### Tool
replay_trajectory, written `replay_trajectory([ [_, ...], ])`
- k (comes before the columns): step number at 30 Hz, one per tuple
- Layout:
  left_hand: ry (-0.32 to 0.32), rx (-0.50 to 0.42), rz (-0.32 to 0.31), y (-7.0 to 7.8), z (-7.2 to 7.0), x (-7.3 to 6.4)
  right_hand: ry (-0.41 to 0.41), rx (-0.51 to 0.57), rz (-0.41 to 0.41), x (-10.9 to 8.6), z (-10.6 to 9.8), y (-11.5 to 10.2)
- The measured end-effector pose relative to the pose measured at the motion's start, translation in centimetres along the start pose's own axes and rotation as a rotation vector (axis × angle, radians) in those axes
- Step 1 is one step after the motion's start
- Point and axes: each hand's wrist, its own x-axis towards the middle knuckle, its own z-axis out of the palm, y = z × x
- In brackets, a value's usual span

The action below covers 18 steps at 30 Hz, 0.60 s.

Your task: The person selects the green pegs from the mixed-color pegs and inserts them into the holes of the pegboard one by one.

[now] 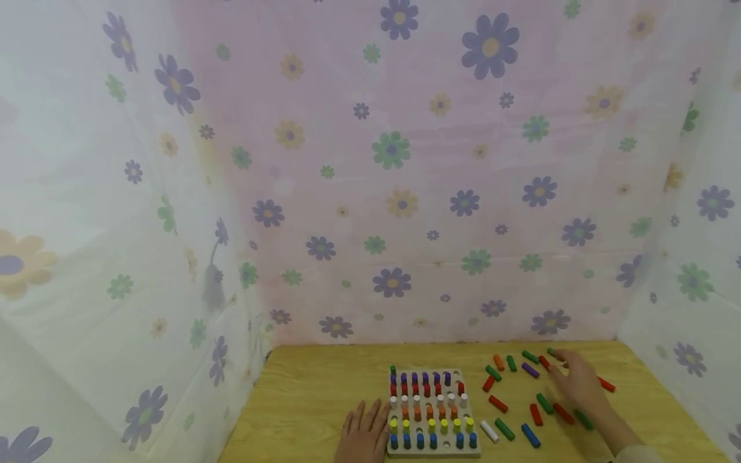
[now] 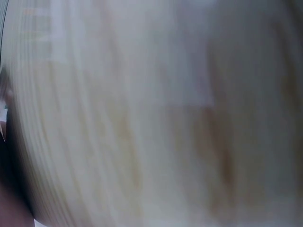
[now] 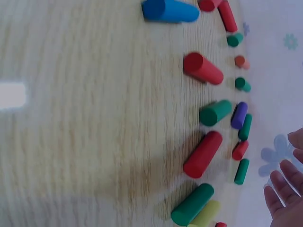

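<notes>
A pale pegboard (image 1: 434,453) holds rows of coloured pegs: blue at the front, then yellow, orange, white, red and purple. One green peg (image 1: 393,370) stands at its far left corner. My left hand (image 1: 363,434) rests on the table beside the board's left edge, fingers extended. Over the loose pegs at the far right hovers my right hand (image 1: 579,382), its fingertips near a green peg (image 1: 551,352) and a red peg (image 1: 544,363). In the right wrist view its fingers (image 3: 284,187) are spread, with nothing visible between them. The left wrist view is blurred.
Loose pegs lie scattered right of the board, including a blue peg (image 1: 530,435), a white peg (image 1: 489,431), a purple peg (image 1: 530,370) and a yellow peg (image 3: 206,215). Flower-patterned sheets (image 1: 440,257) enclose the wooden table (image 1: 307,386) at the back and sides.
</notes>
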Motion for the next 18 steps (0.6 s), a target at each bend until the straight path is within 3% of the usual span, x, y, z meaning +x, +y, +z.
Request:
replay_trajectory([
  [4, -0.005, 0.005, 0.017, -0.2, 0.2, -0.1, -0.028, -0.006, 0.045, 0.5, -0.4, 1.2],
  [10, -0.012, -0.032, 0.000, -0.1, -0.2, -0.2, -0.150, -0.003, 0.176, 1.9, -1.0, 2.0],
  [18, -0.018, -0.045, 0.003, -0.3, -0.9, -0.1, -0.261, 0.031, 0.265, 2.5, -0.1, 3.2],
])
